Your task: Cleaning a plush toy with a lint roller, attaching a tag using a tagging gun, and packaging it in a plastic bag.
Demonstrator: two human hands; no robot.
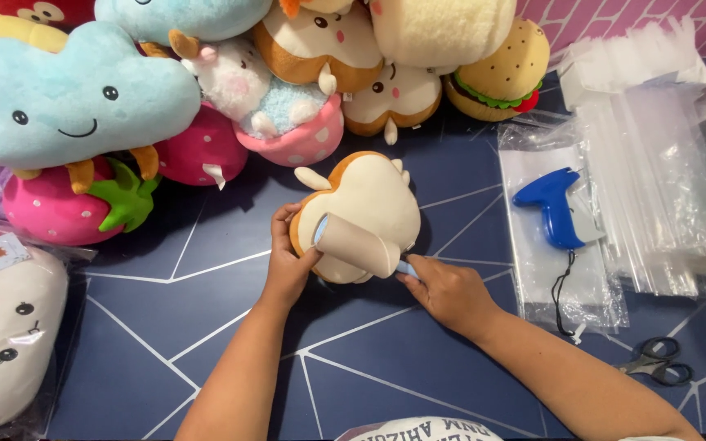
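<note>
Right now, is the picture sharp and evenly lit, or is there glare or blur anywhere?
Head view: even, soft light, with faint shadows under the toast plush and both hands. The left hand and right hand are sharp, as is the lint roller. The clear plastic bags catch pale glare. Slight wide-angle bending at the edges.

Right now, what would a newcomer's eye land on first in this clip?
Centre frame, a cream toast-shaped plush lies on the dark blue table, steadied by the left hand while the right hand holds a lint roller against it. A heap of bright plush toys fills the far left, and a blue tagging gun lies on clear bags at right.
</note>
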